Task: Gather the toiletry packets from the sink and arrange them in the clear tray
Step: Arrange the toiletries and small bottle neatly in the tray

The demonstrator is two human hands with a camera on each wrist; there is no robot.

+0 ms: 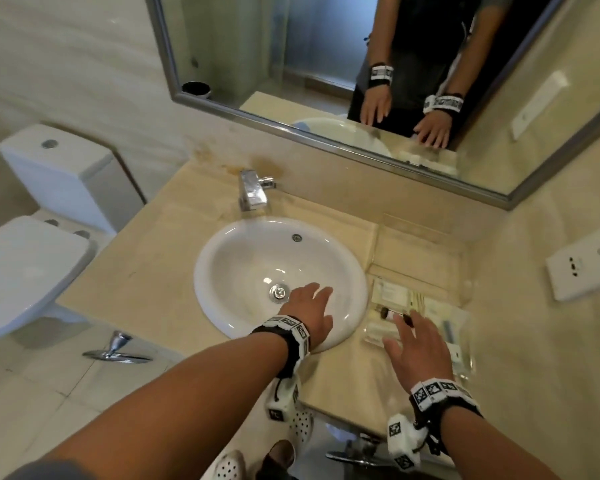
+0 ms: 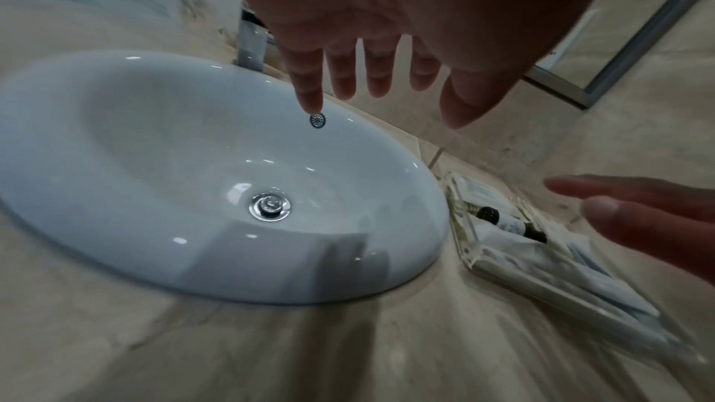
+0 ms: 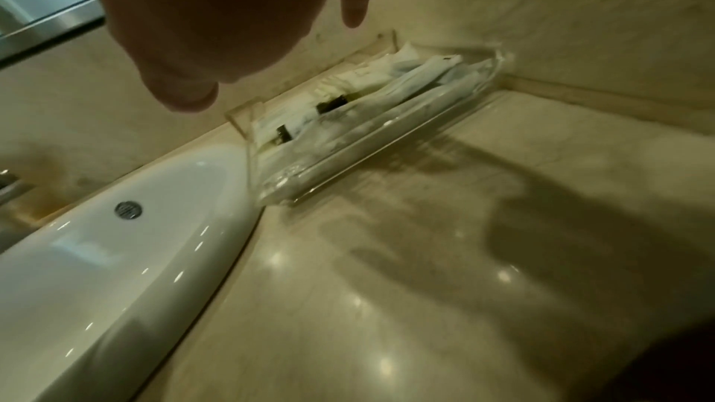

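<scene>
The white round sink (image 1: 243, 251) (image 2: 154, 164) (image 3: 116, 256) shows only its drain plug; no packets lie in the bowl. To its right the clear tray (image 1: 465, 306) (image 2: 460, 240) (image 3: 247, 133) holds several white toiletry packets (image 1: 390, 292) (image 2: 572, 283) (image 3: 410, 78) and a small dark-capped bottle (image 1: 395, 315) (image 2: 510, 225). My left hand (image 1: 309, 306) (image 2: 367, 72) hovers over the bowl's near right side, fingers straight and spread, holding nothing. My right hand (image 1: 416, 341) (image 3: 193, 26) hovers above the tray's near part, fingers spread, holding nothing.
A chrome faucet (image 1: 253, 190) stands behind the sink on the beige stone counter (image 1: 146, 268). A mirror (image 1: 326, 64) hangs above. A toilet (image 1: 32, 258) sits at the left. Wall sockets (image 1: 582, 265) are on the right wall beside the tray.
</scene>
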